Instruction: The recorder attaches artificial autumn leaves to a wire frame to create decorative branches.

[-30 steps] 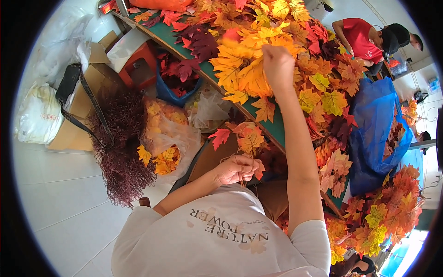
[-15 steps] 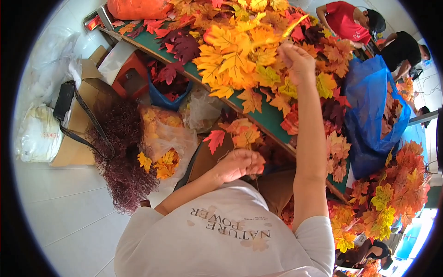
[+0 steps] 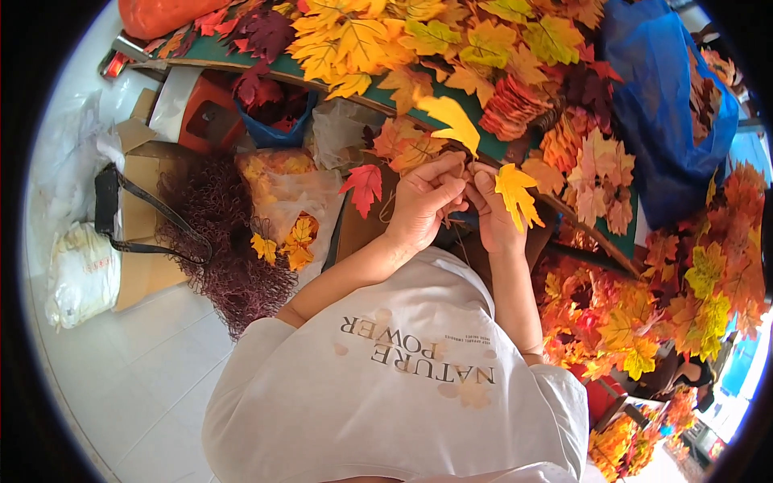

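Observation:
In front of my chest, both hands meet fingertip to fingertip. My right hand (image 3: 497, 219) pinches yellow artificial maple leaves: one leaf (image 3: 518, 196) spreads over its fingers, and another yellow leaf (image 3: 452, 122) sticks up above the fingertips. My left hand (image 3: 424, 199) is closed, thumb against fingers, around something thin and dark that its fingers mostly hide. Just beyond the left hand are orange leaves (image 3: 408, 143). A red leaf (image 3: 364, 188) hangs beside that wrist. Thin threads show below the hands.
A green-topped table (image 3: 217, 55) bears heaped yellow leaves (image 3: 358, 42), a stack of red leaves (image 3: 515, 106) and a blue bag (image 3: 664, 113). At left are an open cardboard box (image 3: 149, 241), dark curly netting (image 3: 213, 233) and a clear bag of leaves (image 3: 278, 185). Leaf bunches (image 3: 612, 322) hang at right.
My right hand has come back from the leaf heap with yellow leaves and now meets my left hand. My view has shifted, and the co-workers at upper right have left the picture.

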`<state>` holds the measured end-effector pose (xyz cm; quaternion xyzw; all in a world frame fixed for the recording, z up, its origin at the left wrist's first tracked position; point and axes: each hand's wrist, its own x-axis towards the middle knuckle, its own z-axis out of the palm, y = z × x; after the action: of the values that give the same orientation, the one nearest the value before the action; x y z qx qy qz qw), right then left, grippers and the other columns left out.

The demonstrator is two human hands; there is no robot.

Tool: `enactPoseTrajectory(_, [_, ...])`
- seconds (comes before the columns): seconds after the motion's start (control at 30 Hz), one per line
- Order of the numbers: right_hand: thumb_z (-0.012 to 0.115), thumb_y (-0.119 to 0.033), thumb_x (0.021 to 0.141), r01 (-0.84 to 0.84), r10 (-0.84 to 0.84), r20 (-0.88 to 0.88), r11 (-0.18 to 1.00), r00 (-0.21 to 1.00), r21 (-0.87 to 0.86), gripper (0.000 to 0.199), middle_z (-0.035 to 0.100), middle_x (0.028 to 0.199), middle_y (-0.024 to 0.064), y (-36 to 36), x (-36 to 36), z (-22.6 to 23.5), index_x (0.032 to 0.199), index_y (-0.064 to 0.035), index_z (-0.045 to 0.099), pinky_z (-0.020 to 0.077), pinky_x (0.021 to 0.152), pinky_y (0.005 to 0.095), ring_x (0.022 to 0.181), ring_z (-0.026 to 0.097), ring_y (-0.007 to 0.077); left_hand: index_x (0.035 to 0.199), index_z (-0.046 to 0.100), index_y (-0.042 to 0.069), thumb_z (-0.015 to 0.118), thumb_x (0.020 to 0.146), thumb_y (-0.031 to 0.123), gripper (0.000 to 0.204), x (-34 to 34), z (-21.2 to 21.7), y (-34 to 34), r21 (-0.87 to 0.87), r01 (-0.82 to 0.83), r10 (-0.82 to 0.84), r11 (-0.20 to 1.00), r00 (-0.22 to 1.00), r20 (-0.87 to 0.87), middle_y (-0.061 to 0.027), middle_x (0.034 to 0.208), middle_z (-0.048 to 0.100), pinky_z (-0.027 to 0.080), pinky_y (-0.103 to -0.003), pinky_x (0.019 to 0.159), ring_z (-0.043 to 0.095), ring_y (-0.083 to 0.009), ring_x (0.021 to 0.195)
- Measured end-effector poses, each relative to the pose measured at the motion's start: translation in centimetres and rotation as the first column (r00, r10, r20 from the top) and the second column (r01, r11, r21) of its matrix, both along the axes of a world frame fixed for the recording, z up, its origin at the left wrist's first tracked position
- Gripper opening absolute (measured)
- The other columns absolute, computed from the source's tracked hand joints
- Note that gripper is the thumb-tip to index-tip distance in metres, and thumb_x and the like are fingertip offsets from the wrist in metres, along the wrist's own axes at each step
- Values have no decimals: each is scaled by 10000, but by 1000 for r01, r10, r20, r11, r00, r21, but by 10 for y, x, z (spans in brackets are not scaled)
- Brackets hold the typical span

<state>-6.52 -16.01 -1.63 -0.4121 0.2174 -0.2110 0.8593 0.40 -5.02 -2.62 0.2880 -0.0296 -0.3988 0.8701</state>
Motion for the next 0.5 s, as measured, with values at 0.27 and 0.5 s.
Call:
enactPoseTrajectory(0.27, [580,-32,875,129,-133,7,971,991,203,183,663,918,91,1,-11,-12,1054,-28,612,549,650,230,771,649,138,1268,467,-11,611,826,-19,464,-13,-1,-11,120,-45,33,992,994,100,4,772,561,524,-230,629,569,-78,683])
enactPoseTrajectory(0.5, [578,-26,874,134,-136,-5,965,991,226,171,652,909,74,3,-11,-13,1044,-28,599,528,606,226,733,638,131,1261,469,-22,608,830,-14,452,-14,2,-13,147,-56,41,987,994,101,7,761,558,517,-230,621,560,-74,672])
